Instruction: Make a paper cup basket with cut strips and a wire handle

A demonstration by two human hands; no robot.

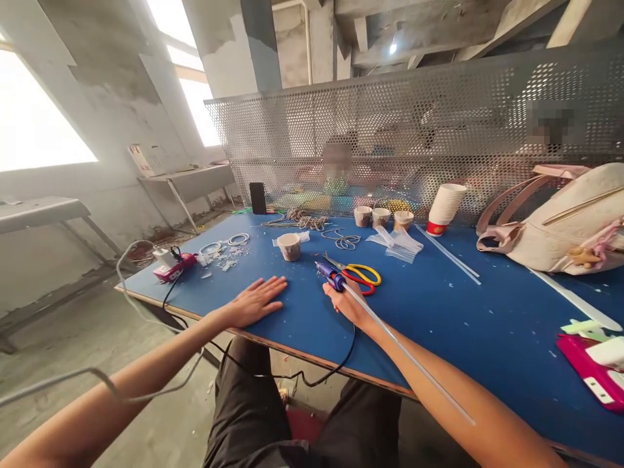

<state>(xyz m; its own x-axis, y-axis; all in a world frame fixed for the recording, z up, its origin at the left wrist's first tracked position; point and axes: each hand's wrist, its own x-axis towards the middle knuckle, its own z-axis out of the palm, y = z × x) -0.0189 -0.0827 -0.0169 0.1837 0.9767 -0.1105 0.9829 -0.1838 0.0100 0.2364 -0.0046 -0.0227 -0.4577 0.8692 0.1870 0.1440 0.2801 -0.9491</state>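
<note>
My right hand (347, 303) grips a purple glue gun (329, 275) on the blue table (448, 312). A long clear glue stick (404, 351) runs back from the gun over my forearm. The gun's black cord (312, 375) hangs off the table's front edge. My left hand (253, 301) lies flat on the table, palm down, fingers spread, holding nothing. Just beyond the gun lie scissors (361, 275) with yellow and red handles. A small paper cup (289, 246) stands a little farther back.
A stack of paper cups (444, 208), three small cups (381, 217), clear sticks (447, 255), wire rings (345, 242) and a phone (257, 197) sit toward the back. A pale bag (560, 227) fills the right side. A pink power strip (171, 266) is at the left corner. Perforated metal screen (439, 130) behind.
</note>
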